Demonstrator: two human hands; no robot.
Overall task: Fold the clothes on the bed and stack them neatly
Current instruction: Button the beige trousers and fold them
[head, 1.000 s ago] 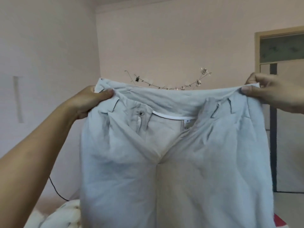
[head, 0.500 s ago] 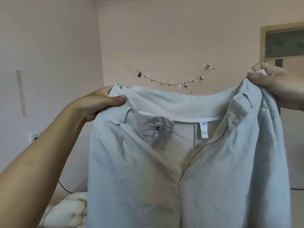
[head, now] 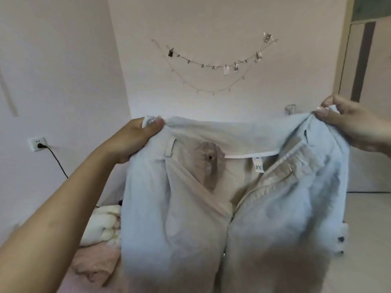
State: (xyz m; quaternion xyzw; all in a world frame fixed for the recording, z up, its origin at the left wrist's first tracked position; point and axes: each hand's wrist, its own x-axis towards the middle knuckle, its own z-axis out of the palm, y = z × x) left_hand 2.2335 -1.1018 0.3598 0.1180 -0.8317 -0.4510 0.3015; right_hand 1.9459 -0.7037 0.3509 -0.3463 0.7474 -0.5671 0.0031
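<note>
Since a second ago our hands have dropped lower, and more wall shows above. Our left hand (head: 135, 140) and right hand (head: 351, 125) each pinch a waistband corner of the pale grey-blue cotton trousers (head: 222, 208), hung open-flied between them — no fold made yet, we judge. Below the left hand lies a crumpled pink garment (head: 95, 265); legs and any stack are cut off.

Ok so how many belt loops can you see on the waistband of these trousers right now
2. One belt loop hangs near the left hand; a dark belt loop sits near the right hand. The trousers may hide more at the back.
</note>
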